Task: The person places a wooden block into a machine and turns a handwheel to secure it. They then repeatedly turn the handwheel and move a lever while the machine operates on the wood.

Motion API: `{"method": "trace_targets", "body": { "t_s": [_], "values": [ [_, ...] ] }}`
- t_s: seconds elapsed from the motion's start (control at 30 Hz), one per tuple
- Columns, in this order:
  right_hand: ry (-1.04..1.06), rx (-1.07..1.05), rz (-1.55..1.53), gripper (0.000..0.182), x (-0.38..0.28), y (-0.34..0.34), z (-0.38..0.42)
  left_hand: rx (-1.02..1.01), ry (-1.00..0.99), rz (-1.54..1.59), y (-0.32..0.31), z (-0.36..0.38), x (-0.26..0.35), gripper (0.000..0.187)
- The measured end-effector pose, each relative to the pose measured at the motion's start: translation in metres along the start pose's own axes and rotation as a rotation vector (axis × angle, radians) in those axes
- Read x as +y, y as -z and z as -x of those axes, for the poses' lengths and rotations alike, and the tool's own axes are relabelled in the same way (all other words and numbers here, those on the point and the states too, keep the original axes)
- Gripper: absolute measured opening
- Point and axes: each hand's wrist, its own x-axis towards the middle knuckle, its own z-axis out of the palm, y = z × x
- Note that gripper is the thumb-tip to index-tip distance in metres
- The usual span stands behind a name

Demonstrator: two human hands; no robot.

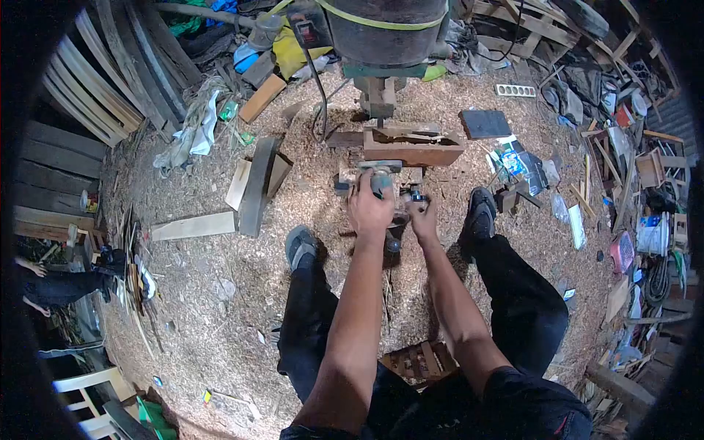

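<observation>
A machine (381,103) with a large dark motor housing stands at the top centre. Below its spindle lies a reddish-brown wooden block (418,152) with a hollowed top. My left hand (369,204) is wrapped round a greenish metal part (380,182) just in front of the block. To the right, my right hand (422,218) has its fingers closed on a small dark knob (418,196). A metal rod with a round end (393,245) points toward me below both hands.
My feet rest either side, the left sandal (301,246) and the right shoe (480,213). Planks (257,187) lie at left, a dark board (485,124) and a power strip (515,90) at upper right. Another person's hand (33,268) shows at far left.
</observation>
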Motion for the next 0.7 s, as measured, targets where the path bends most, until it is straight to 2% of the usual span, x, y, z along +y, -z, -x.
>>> {"method": "trace_targets", "body": {
  "t_s": [0.1, 0.13, 0.23, 0.27, 0.37, 0.4, 0.5, 0.53, 0.63, 0.67, 0.7],
  "values": [
    [-0.304, -0.191, -0.360, 0.063, 0.032, 0.017, -0.029, 0.001, -0.008, -0.007, 0.000, -0.001, -0.001, 0.051],
    [-0.260, -0.157, -0.387, 0.048, 0.039, 0.012, -0.031, 0.018, -0.025, -0.003, 0.000, -0.003, 0.000, 0.051],
    [0.173, 0.121, 0.324, 0.051, 0.029, 0.002, -0.021, 0.049, -0.045, 0.015, -0.004, 0.001, -0.003, 0.050],
    [0.279, 0.178, 0.683, 0.057, 0.016, 0.000, -0.016, 0.052, -0.043, 0.020, -0.005, 0.001, -0.005, 0.050],
    [0.052, 0.040, 0.244, 0.057, 0.027, 0.000, -0.029, 0.081, -0.104, 0.049, -0.003, -0.001, -0.006, 0.046],
    [-0.071, -0.020, -0.044, 0.049, 0.009, 0.003, -0.017, 0.084, -0.123, 0.059, -0.003, -0.001, -0.008, 0.045],
    [-0.389, -0.214, -0.381, 0.042, 0.013, 0.016, -0.028, 0.111, -0.169, 0.062, -0.006, 0.000, -0.014, 0.043],
    [-0.338, -0.101, -0.283, 0.044, 0.012, 0.010, -0.027, 0.116, -0.188, 0.058, -0.007, 0.000, -0.015, 0.042],
    [-0.215, -0.069, 0.402, 0.054, -0.026, 0.010, -0.016, 0.013, -0.021, 0.117, -0.005, 0.000, -0.016, 0.045],
    [-0.022, 0.174, 0.598, 0.061, -0.016, 0.000, -0.011, 0.035, -0.041, 0.094, -0.004, 0.001, -0.016, 0.044],
    [0.173, 0.232, 0.730, 0.066, -0.008, -0.005, -0.012, 0.040, -0.041, 0.106, -0.007, 0.005, -0.018, 0.044]
  ]
}}
